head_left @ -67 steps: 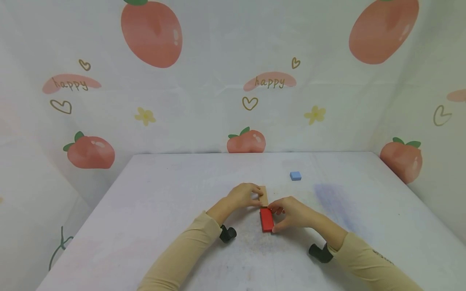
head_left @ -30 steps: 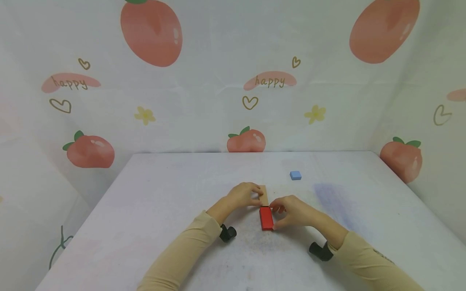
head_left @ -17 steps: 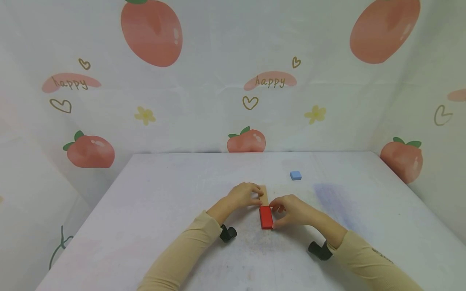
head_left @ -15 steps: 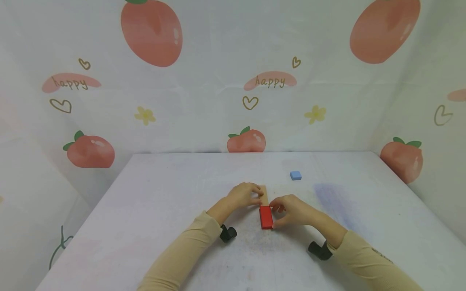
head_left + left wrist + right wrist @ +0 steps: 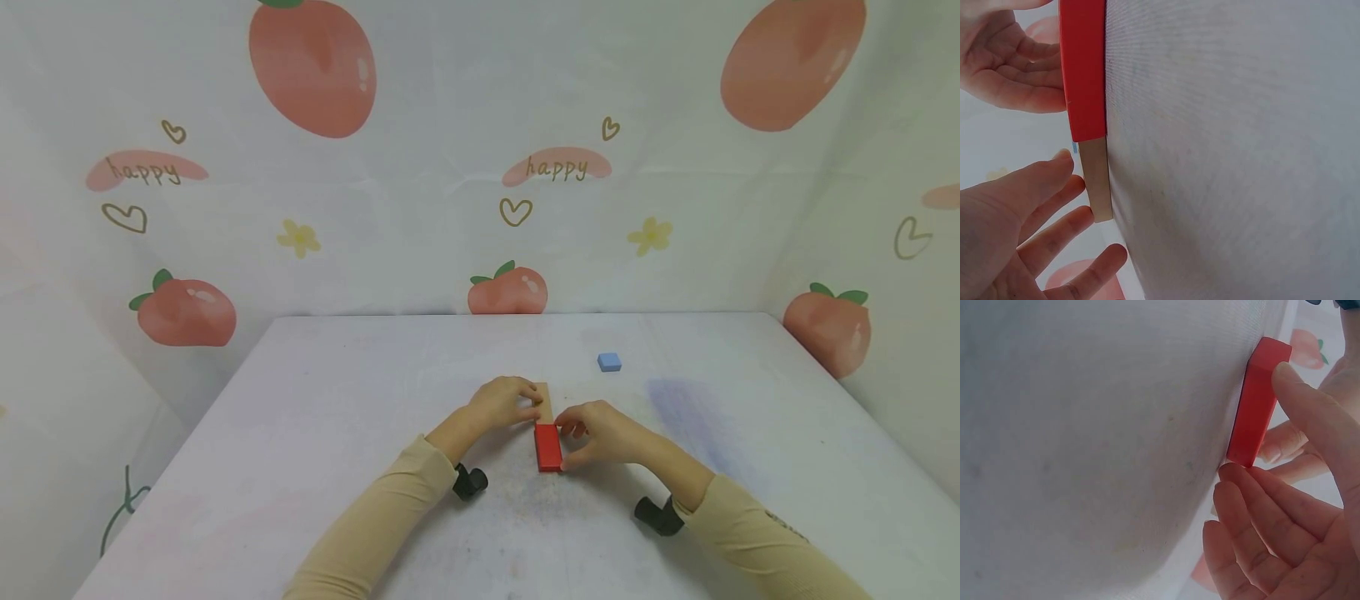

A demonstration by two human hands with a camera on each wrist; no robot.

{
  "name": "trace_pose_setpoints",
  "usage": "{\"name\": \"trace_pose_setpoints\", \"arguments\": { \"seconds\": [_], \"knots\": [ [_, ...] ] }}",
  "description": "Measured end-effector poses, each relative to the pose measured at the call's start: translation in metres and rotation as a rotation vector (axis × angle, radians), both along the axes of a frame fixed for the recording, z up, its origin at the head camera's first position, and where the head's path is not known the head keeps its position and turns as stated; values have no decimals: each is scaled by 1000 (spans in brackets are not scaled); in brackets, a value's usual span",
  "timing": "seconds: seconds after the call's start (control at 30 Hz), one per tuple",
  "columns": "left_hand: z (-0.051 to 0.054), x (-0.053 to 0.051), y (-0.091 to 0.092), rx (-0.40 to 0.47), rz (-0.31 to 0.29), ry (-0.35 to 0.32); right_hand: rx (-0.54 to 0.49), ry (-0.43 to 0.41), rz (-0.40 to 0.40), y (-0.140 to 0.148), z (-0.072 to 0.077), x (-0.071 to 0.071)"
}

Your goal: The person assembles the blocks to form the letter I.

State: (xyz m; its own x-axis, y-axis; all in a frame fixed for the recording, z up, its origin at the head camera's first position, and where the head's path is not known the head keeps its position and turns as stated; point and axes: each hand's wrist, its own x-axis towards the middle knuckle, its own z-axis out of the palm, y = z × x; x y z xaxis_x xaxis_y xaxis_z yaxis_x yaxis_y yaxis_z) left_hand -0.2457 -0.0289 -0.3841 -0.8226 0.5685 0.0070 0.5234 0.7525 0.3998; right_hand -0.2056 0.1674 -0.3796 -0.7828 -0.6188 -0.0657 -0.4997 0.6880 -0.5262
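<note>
Two dark wrist cameras (image 5: 660, 517) sit nearest, below your cuffs, at about 4 and 8 o'clock from the red block (image 5: 549, 448). Red block lies flat on the tabletop (image 5: 375, 350), long side running 6 to 12.

Your right hand (image 5: 606, 435) is at 3 o'clock, pinching it lengthwise, thumb at the near end, fingertip at the far. Beyond, at 12, the wooden block (image 5: 546, 407) meets it end to end; no gap shows.

Your left hand (image 5: 501, 402), at 10 o'clock, has fingers spread, tips touching the wooden block; how hard you press, cannot tell.

Step in hand, by my reading: butting the two ends together. Next calls for checking the long edges line up, then easing off without a nudge.

Farther, at 1 o'clock: blue block (image 5: 609, 362), well apart. Behind, peach-print backdrop (image 5: 420, 208).
</note>
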Motion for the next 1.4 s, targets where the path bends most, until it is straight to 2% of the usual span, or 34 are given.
{"name": "trace_pose_setpoints", "arguments": {
  "seconds": [0.43, 0.77, 0.9, 1.03, 1.4],
  "knots": [
    [2, -1, 1, -57, 4, 15, -7, -14, -11, 1, 1, 0],
    [3, -2, 0, -24, -64, 73, -12, -41, -21, 2, 0, -1],
    [3, -2, -1, -32, -70, 93, -19, -41, -18, 3, 0, -1],
    [4, 1, -1, -67, -65, 89, -25, -41, -8, 4, -1, -3],
    [5, 21, -3, -153, -117, 133, -52, -71, -8, 20, -5, -16]
  ]
}}
